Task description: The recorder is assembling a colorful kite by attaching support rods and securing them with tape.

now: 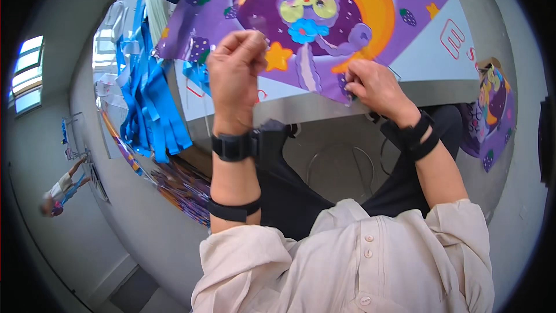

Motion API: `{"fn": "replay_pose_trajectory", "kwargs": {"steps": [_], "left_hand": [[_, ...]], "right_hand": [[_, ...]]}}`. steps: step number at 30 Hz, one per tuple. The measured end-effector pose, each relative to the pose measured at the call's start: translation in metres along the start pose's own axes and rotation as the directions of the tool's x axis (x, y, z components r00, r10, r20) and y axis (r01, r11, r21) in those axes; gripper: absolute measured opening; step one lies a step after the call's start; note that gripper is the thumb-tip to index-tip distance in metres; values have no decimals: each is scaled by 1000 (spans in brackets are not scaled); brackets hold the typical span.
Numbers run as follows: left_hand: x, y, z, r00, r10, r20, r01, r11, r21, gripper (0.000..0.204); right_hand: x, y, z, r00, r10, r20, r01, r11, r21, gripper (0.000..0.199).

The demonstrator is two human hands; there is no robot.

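Note:
A shiny purple printed sheet (pixel 420 0) with an orange moon, stars, strawberries and a cartoon figure lies over the white table. Its near corner hangs at the table's front edge. At that corner, the thumb and fingers of my right hand (pixel 376 88) are closed in a pinch on the sheet. Further left, my left hand (pixel 238 72) is raised over the sheet with its fingers curled together. A faint, see-through scrap seems to show above its fingertips, too blurred to name. Black straps circle both my wrists.
Blue strips (pixel 147 98) hang off the table's left side, near pale cords (pixel 153 14). Another purple printed sheet (pixel 492 116) hangs at the right. Many colourful pieces (pixel 182 188) are heaped low on the left. A person (pixel 61 188) is at the far left.

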State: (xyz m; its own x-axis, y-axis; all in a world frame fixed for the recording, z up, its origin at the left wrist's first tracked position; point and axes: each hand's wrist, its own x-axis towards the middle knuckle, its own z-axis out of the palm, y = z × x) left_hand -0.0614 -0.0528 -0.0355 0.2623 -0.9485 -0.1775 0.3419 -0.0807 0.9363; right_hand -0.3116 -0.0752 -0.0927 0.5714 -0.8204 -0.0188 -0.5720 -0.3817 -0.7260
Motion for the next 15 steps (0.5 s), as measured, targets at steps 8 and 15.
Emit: {"fn": "replay_pose_trajectory", "kwargs": {"steps": [8,15], "left_hand": [[-108,-94,83,933,-274,-234,279,960,-13,8],[-107,-110,97,875,-367,-315,401,915,50,8]], "right_hand": [[1,10,4,996,78,45,-78,997,-8,12],[4,9,3,992,123,38,-121,991,-56,16]]}}
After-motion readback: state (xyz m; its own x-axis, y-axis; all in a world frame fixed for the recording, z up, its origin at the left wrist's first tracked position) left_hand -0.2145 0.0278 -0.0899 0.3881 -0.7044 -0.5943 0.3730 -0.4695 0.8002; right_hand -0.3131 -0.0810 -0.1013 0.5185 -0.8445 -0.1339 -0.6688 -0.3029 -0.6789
